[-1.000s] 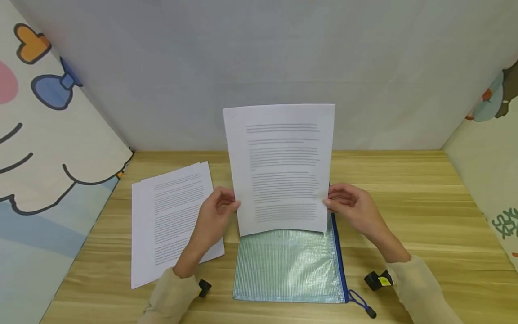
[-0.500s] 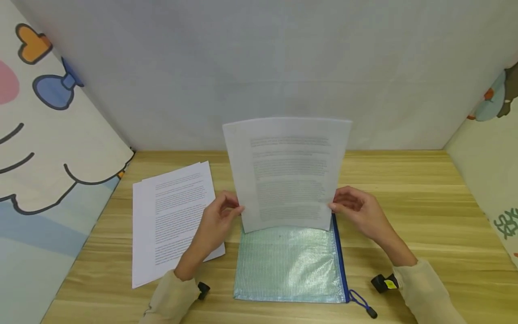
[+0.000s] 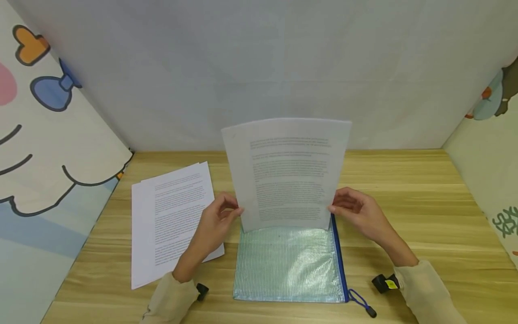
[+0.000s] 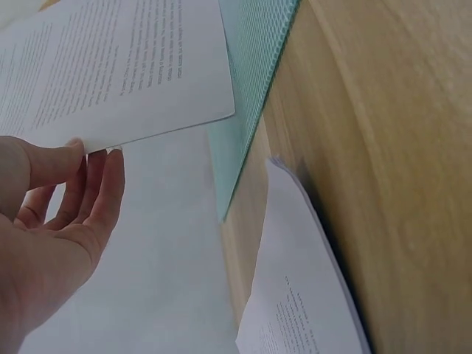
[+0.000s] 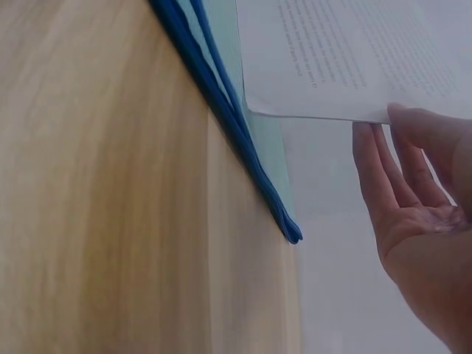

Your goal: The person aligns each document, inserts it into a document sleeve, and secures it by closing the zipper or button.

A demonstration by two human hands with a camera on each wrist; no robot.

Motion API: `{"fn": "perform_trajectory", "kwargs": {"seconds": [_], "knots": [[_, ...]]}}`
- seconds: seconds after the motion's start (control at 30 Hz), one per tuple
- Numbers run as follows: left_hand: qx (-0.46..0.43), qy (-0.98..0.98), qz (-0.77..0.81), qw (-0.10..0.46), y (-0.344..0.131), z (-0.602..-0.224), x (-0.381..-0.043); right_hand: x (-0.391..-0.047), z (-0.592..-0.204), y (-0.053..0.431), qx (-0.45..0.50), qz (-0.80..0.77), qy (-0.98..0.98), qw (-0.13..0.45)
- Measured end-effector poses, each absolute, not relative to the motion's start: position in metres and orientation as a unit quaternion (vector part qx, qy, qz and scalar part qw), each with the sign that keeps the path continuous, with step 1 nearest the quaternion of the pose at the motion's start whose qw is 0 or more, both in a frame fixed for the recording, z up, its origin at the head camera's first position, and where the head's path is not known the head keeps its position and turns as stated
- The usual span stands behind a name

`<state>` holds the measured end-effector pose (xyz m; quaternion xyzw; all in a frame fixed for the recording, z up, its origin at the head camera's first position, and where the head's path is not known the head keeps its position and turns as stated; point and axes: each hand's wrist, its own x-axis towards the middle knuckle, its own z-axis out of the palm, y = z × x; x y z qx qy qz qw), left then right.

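Observation:
Between my two hands stands a printed stack of paper [image 3: 289, 180], tilted up and slightly bowed along its top edge. My left hand [image 3: 216, 220] pinches its left edge between thumb and fingers, and my right hand [image 3: 362, 213] pinches the right edge the same way. Beneath it on the table lies a pale green mesh zipper pouch [image 3: 289, 270] with a blue zipper [image 3: 339, 256] along its right side. In the right wrist view the paper's lower corner hangs above the pouch [image 5: 284, 177]. The far part of the pouch is hidden behind the paper in the head view.
Left of the pouch lies another printed paper stack [image 3: 174, 225], its sheets slightly uneven, partly under my left forearm. The zipper's cord pull [image 3: 366, 308] trails onto the wooden table [image 3: 421, 193]. A pale wall [image 3: 283, 58] rises behind the table.
Over the last second the paper's top edge has dropped and leaned back, and the sheet has moved slightly right with both hands. During the latest half second almost nothing moves.

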<state>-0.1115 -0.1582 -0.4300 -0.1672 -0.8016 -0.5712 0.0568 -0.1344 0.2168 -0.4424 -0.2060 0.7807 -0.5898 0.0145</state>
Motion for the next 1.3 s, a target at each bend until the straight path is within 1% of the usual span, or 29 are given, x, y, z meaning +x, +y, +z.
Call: {"fn": "perform_trajectory", "kwargs": {"seconds": [0.27,0.4,0.53,0.63,0.93,1.13,1.3], "knots": [[-0.182,-0.802,-0.567,0.045,-0.161,-0.429,-0.110,-0.132,-0.440,0.217,-0.208,-0.602,0.770,0.027],[-0.202,-0.788,-0.577,0.066,-0.162,-0.426,-0.112,-0.133,-0.436,0.215,-0.223,-0.609,0.761,0.025],[-0.214,-0.765,-0.601,0.095,-0.158,-0.421,-0.115,-0.135,-0.429,0.213,-0.223,-0.612,0.758,-0.003],[-0.220,-0.753,-0.611,0.104,-0.156,-0.418,-0.117,-0.134,-0.426,0.212,-0.216,-0.617,0.756,-0.025],[-0.218,-0.743,-0.617,0.142,-0.152,-0.417,-0.119,-0.135,-0.421,0.209,-0.212,-0.627,0.746,-0.068],[-0.220,-0.737,-0.620,0.159,-0.148,-0.415,-0.122,-0.136,-0.420,0.212,-0.208,-0.646,0.732,-0.065],[-0.199,-0.732,-0.631,0.161,-0.141,-0.410,-0.124,-0.135,-0.418,0.217,-0.197,-0.674,0.710,-0.055]]}}
